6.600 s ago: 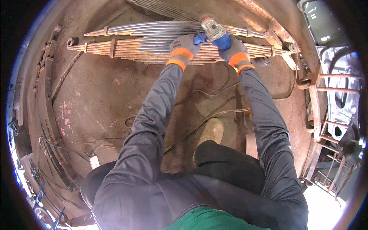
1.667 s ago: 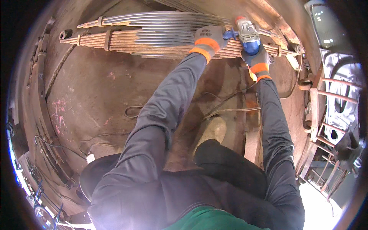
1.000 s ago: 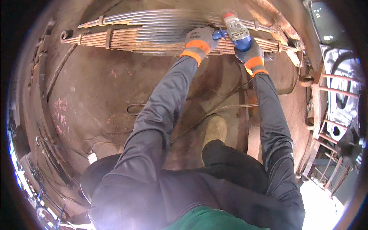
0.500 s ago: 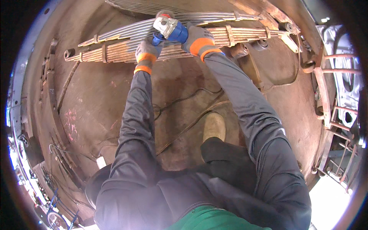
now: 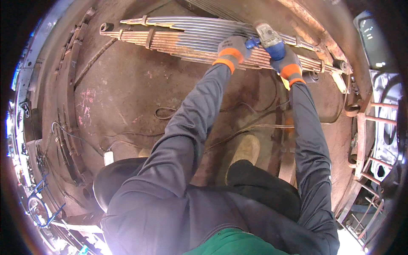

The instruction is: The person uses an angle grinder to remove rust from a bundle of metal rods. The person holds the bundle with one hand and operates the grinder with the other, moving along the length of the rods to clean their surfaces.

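Note:
Two stacked leaf springs lie side by side at the far end. The nearer leaf spring (image 5: pixel 165 41) is rusty brown at its left end and greyish in the middle, and the farther leaf spring (image 5: pixel 204 26) looks mostly bare grey. Over their right half I hold an angle grinder (image 5: pixel 268 37) with a silver head and blue body. My gloved left hand (image 5: pixel 232 50) is closed on its blue side handle. My right hand (image 5: pixel 288 64), in a matching grey and orange glove, wraps round the body. The grinder's head is at the farther spring; its disc is hard to make out.
Cables (image 5: pixel 255 126) trail across the brown floor near my boot (image 5: pixel 245 149). More long spring leaves (image 5: pixel 68 93) lie on the left. A rusty metal frame (image 5: pixel 361 140) stands at the right. A small white block (image 5: pixel 109 158) sits by my left knee.
Both hands have moved right with the grinder, from the middle of the springs toward their right end. The view has also turned, so the springs now slope down to the right.

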The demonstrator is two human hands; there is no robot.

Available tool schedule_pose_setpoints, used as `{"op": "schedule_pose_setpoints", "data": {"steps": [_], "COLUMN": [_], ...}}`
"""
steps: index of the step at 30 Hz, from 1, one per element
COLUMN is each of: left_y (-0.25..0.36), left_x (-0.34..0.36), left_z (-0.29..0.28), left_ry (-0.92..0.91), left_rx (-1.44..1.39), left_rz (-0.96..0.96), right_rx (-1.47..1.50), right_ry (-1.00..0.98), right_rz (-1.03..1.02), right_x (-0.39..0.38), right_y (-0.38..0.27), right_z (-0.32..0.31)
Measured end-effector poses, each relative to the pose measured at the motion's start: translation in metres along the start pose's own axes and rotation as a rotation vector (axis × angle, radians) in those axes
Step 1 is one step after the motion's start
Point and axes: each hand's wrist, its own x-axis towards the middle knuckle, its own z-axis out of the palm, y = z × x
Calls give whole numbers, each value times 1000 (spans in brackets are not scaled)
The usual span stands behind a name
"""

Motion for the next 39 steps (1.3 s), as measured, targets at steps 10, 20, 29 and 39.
{"op": "schedule_pose_setpoints", "data": {"steps": [10, 20, 29, 39], "left_y": [-58, -180, -126, 16], "left_x": [-6, -27, -3, 25], "left_z": [-22, -70, -46, 7], "left_ry": [15, 185, 150, -32], "left_rx": [74, 37, 13, 58], "left_rz": [-129, -310, -126, 59], "right_rx": [28, -8, -13, 23], "right_ry": [-48, -152, -55, 37], "right_rz": [-50, -222, -136, 160], "right_x": [4, 11, 12, 1], "right_y": [-58, -182, -126, 8], "right_z": [28, 68, 44, -8]}}
